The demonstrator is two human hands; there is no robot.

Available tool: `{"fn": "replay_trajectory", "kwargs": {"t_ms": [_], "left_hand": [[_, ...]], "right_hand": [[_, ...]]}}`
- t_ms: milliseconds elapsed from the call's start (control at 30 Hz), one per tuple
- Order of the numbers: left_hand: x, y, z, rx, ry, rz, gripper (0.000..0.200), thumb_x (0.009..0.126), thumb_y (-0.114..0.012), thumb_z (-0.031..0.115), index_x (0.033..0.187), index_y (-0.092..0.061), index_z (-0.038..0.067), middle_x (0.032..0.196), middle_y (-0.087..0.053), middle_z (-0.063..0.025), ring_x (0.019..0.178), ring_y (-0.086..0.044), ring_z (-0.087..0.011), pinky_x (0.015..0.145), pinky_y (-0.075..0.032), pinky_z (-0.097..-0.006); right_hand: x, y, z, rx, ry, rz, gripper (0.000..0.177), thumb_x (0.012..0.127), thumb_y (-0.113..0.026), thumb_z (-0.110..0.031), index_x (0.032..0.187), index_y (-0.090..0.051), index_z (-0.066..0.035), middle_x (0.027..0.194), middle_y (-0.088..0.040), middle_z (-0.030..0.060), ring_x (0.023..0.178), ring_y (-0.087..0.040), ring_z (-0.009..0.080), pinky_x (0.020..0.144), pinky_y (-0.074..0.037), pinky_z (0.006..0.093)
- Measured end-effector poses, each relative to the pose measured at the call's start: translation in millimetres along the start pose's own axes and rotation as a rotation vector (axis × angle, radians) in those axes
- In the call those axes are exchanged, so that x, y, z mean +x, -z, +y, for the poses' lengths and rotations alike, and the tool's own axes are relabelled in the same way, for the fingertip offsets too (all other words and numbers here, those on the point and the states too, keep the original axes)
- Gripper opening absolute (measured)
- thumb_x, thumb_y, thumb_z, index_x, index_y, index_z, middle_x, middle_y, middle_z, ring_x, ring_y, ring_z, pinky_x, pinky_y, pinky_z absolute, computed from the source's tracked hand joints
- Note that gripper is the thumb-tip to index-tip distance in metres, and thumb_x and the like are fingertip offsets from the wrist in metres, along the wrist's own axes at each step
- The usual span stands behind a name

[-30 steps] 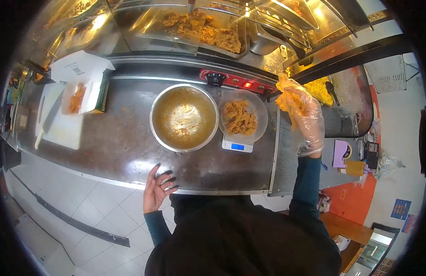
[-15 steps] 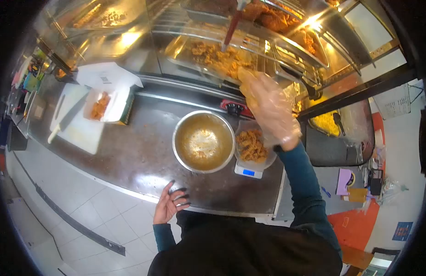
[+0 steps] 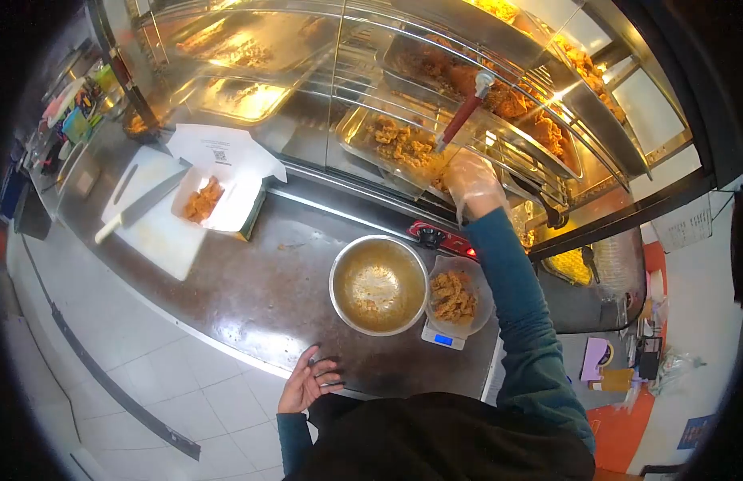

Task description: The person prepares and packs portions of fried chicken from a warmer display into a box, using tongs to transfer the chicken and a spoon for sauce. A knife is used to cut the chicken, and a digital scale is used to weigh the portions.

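Note:
My right hand (image 3: pixel 474 183), in a clear plastic glove, reaches into the heated display case at the near right end of a metal tray (image 3: pixel 351 135) of fried chicken pieces (image 3: pixel 402 144). Its fingertips are hidden behind the hand and the case's glass and rails. Below that arm, a clear plastic bowl (image 3: pixel 487 303) with fried chicken pieces (image 3: pixel 453 297) rests on a digital scale (image 3: pixel 443 339) with a lit blue display. Left of it stands a steel mixing bowl (image 3: pixel 405 301) with smears inside. At the counter's front edge, my bare left hand (image 3: pixel 311 385) is open, fingers apart, holding nothing.
An open carton (image 3: pixel 247 204) holding some chicken overlaps a white cutting board (image 3: pixel 175 255), where a knife (image 3: pixel 151 196) lies. A red-handled tool (image 3: pixel 463 116) shows across the display case. Tongs (image 3: pixel 548 210) are beside my right hand. Yellow food (image 3: pixel 568 267) sits further right.
My right hand has gone deeper into the display case, to the tray's near end. The view has shifted, so the counter things appear lower and further right. My left hand stays open.

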State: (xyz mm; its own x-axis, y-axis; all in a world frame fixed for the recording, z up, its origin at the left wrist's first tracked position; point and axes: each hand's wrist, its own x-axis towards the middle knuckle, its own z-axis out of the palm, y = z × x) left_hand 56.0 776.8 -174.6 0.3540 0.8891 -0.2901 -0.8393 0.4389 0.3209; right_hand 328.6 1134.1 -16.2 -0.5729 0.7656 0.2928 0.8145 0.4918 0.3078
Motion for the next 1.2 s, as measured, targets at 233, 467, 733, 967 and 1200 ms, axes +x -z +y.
{"fn": "replay_trajectory", "kwargs": {"t_ms": [233,467,733,967,1200], "left_hand": [[1.0,3.8,1.2,0.002,0.032,-0.018,0.05,0.086,-0.041,0.025,0.13,-0.017,0.018,0.113,-0.044,-0.0177,0.098,-0.05,-0.0311,0.083,-0.04,-0.0514],[2.3,2.4,2.4,0.035,0.05,0.005,0.055,0.085,-0.04,0.027,0.132,-0.012,0.017,0.115,-0.043,-0.0179,0.096,-0.051,-0.0312,0.082,-0.04,-0.0539],[1.9,-8.6,-0.7,0.078,-0.02,0.04,0.061,0.084,-0.042,0.033,0.132,-0.01,0.015,0.115,-0.044,-0.0168,0.099,-0.049,-0.0307,0.083,-0.041,-0.0496],[13.2,-31.5,53.2,0.376,-0.292,0.076,0.05,0.082,-0.048,0.027,0.125,-0.032,0.007,0.07,-0.049,-0.004,0.066,-0.048,-0.0122,0.059,-0.042,-0.0276],[136.8,-213.9,136.6,1.419,-0.954,0.058,0.037,0.082,-0.048,0.007,0.116,-0.04,-0.003,0.107,-0.049,-0.0109,0.101,-0.046,-0.0175,0.086,-0.037,-0.0293]], "right_hand": [[-62.6,103.9,-53.2,0.159,-0.265,0.166,0.031,0.069,-0.046,-0.003,0.1,-0.05,-0.004,0.086,-0.052,0.0156,0.082,-0.052,0.03,0.069,-0.042,0.0395],[-171.1,84.4,-55.7,0.577,-0.586,-0.09,0.03,0.074,-0.05,-0.012,0.104,-0.051,-0.013,0.088,-0.053,0.0138,0.083,-0.053,0.0307,0.07,-0.043,0.0378],[-214.8,98.0,-42.9,1.25,-1.084,0.078,0.033,0.079,-0.055,-0.005,0.111,-0.048,-0.006,0.111,-0.051,0.0095,0.085,-0.055,0.0122,0.047,-0.043,0.0188],[-261.6,111.1,-32.8,1.537,-1.193,0.522,0.038,0.081,-0.052,-0.018,0.115,-0.042,-0.002,0.115,-0.048,0.0139,0.055,-0.05,0.0049,0.039,-0.036,0.0129],[-324.2,143.0,-24.3,1.855,-1.402,1.382,0.036,0.088,-0.04,-0.023,0.121,-0.039,-0.01,0.112,-0.048,0.0163,0.056,-0.045,0.0101,0.036,-0.029,0.014]]}}
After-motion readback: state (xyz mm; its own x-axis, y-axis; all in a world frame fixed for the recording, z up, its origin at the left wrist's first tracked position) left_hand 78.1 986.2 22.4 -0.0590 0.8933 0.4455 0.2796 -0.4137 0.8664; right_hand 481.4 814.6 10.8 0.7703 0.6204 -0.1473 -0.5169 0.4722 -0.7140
